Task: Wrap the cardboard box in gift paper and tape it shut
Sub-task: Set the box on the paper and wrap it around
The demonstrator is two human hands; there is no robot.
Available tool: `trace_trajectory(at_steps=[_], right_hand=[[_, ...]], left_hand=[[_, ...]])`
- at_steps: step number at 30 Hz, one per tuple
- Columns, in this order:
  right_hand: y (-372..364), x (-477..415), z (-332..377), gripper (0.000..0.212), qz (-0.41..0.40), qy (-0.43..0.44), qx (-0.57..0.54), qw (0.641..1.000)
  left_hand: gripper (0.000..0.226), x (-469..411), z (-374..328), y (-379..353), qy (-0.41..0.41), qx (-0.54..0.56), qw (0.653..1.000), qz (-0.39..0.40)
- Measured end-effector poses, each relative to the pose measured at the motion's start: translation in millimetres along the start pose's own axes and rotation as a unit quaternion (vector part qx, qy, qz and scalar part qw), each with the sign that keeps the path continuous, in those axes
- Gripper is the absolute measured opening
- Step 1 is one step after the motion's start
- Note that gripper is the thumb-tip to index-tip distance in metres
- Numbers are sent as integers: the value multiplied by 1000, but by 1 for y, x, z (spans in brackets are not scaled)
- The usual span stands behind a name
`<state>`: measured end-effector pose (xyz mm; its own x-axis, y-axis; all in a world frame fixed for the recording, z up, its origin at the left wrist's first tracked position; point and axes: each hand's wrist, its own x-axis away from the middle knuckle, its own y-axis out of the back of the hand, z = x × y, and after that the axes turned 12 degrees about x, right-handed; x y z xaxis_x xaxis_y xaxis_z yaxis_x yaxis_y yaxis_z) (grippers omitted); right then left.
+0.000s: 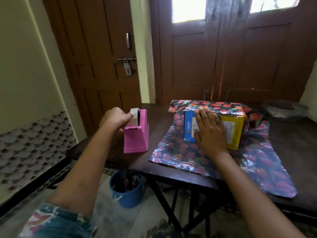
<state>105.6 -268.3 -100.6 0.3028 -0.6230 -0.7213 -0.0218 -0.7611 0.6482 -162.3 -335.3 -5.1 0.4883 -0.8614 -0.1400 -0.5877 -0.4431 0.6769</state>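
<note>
Sleeve (pixel 56 220), bucket (pixel 130 198) w/ scraps (pixel 127 182), tape (pixel 134 115) in dispenser (pixel 137 140)

wear | left sleeve (pixel 56 222): short, teal, red-white print | forearms (pixel 82 169): bare

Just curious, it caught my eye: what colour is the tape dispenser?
Pink; the tape dispenser shows best in the head view.

The dim room is lit by two blown-out window panes (pixel 188 9) above; edges are bent by wide-angle distortion, and the left wall is blurred.
</note>
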Motion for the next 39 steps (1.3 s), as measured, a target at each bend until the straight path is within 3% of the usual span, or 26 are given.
trace_trajectory(at_steps=[3, 12, 23, 30, 39], right_hand=[[1, 0, -1, 61, -3, 0, -6, 1000], [1, 1, -1, 58, -16, -9, -22, 1000], [2, 2, 1, 60, -18, -11, -24, 999], [1, 2, 1, 61, -11, -14, -25, 1000], [1, 2, 1, 61, -13, -11, -33, 999]], left_hand=[[35, 7, 3, -3, 84, 114, 987, 73], [40, 19, -5, -10, 168, 311, 933, 73], [43, 25, -11, -11, 146, 416, 897, 25], [13, 41, 12, -32, 125, 499, 856, -44], [19, 49, 44, -60, 109, 492, 860, -73]])
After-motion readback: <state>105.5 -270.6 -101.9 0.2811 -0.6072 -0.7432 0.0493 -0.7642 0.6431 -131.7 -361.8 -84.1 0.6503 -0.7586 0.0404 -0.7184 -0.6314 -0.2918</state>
